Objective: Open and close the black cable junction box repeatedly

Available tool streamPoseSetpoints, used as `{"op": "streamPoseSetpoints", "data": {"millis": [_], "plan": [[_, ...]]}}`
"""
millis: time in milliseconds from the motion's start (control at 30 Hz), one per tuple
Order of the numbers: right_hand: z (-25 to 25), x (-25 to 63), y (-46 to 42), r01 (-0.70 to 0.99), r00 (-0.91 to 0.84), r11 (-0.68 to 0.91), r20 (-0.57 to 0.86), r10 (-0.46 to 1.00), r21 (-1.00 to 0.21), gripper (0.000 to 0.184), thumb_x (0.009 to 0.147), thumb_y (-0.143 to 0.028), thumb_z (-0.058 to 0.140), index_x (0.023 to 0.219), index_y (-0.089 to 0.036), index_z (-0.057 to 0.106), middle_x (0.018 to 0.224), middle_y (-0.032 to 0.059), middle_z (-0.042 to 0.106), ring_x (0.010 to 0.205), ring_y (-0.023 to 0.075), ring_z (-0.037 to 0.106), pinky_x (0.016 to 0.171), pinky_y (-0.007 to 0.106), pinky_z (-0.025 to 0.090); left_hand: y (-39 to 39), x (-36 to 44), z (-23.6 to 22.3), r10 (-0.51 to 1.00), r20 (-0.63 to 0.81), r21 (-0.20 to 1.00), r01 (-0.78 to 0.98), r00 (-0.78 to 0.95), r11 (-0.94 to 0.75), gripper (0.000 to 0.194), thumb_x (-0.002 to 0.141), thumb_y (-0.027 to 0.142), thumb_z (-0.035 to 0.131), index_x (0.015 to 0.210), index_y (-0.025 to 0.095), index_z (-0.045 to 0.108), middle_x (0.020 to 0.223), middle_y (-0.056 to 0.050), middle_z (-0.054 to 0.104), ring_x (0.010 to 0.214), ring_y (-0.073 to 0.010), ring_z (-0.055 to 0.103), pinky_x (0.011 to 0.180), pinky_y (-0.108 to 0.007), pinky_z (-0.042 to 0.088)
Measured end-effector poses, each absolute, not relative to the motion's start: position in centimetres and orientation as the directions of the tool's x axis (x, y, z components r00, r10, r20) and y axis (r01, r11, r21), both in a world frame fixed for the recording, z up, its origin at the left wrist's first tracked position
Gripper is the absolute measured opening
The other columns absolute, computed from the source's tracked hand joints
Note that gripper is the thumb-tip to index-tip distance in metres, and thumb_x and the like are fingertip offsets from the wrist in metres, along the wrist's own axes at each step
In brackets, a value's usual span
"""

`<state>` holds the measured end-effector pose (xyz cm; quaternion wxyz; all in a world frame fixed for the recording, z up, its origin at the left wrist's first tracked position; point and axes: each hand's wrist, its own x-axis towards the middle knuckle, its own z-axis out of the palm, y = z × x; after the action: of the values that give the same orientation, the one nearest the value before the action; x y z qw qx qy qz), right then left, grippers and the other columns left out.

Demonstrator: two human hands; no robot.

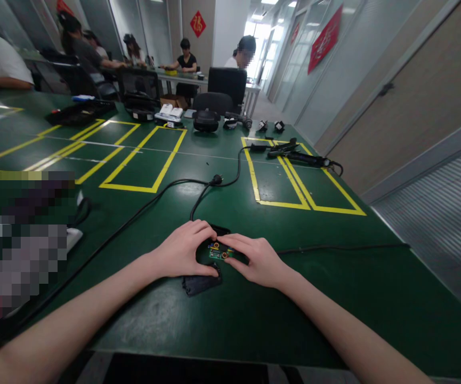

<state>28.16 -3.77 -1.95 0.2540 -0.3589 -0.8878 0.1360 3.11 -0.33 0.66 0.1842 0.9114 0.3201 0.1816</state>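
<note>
Both my hands rest on a small black opened device (201, 282) on the green table (222, 314). My left hand (184, 249) curls round its left side, fingers closed on the casing. My right hand (254, 258) grips its right side, fingers bent over the top. Between my hands a little green circuit board (219, 252) with orange parts shows. A black cable (198, 200) runs from the device away across the table to a plug (215, 180).
Yellow tape boxes (142, 160) mark the table. Black tools and cables (298, 156) lie at the far right, a black tray (79, 112) at the far left. Several people sit at tables behind. A blurred patch (22, 240) covers the left.
</note>
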Motion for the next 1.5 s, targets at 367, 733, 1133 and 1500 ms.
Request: {"op": "streamPoseSetpoints", "data": {"millis": [367,733,1133,1500], "plan": [[-1.4,27.9,-3.8,0.545,-0.578,0.664,0.344,0.74,-0.513,0.049,0.087,-0.034,0.072,0.133,-0.022,0.066,0.133,0.0113,0.071,0.117,0.0262,0.072,0.098,0.039,0.06,-1.4,3.9,0.4,0.696,0.24,0.389,0.589,0.677,-0.708,0.041,0.084,0.054,0.077,0.1,0.021,0.06,0.103,-0.006,0.064,0.097,-0.025,0.062,0.078,-0.037,0.056],[-1.1,27.5,-4.1,0.604,-0.584,0.634,0.274,0.765,-0.483,0.051,0.085,-0.041,0.076,0.131,-0.022,0.067,0.128,0.0108,0.067,0.093,0.0223,0.075,0.078,0.034,0.061,2.6,1.1,-0.5,0.861,0.336,0.462,0.73,0.381,-0.503,0.028,0.092,0.04,0.06,0.111,0.021,0.064,0.117,-0.01,0.065,0.113,-0.0292,0.061,0.099,-0.045,0.053],[-1.1,27.3,-4.0,0.585,-0.594,0.646,0.284,0.753,-0.491,0.048,0.085,-0.04,0.075,0.129,-0.02,0.068,0.126,0.0108,0.067,0.093,0.0223,0.074,0.078,0.034,0.06,7.3,2.5,-1.4,0.912,0.215,0.508,0.757,0.35,-0.41,0.054,0.086,0.036,0.066,0.137,0.022,0.06,0.144,-0.013,0.064,0.138,-0.0353,0.052,0.117,-0.056,0.036],[-1.0,27.1,-4.0,0.6,-0.569,0.621,0.276,0.775,-0.504,0.043,0.085,-0.036,0.073,0.125,-0.021,0.07,0.125,0.0101,0.069,0.092,0.0212,0.074,0.077,0.033,0.061,10.1,4.8,0.7,0.914,0.353,0.741,0.536,0.202,-0.405,0.037,0.085,0.015,0.047,0.119,0.017,0.063,0.109,-0.007,0.072,0.101,-0.0201,0.066,0.087,-0.031,0.054]]}}
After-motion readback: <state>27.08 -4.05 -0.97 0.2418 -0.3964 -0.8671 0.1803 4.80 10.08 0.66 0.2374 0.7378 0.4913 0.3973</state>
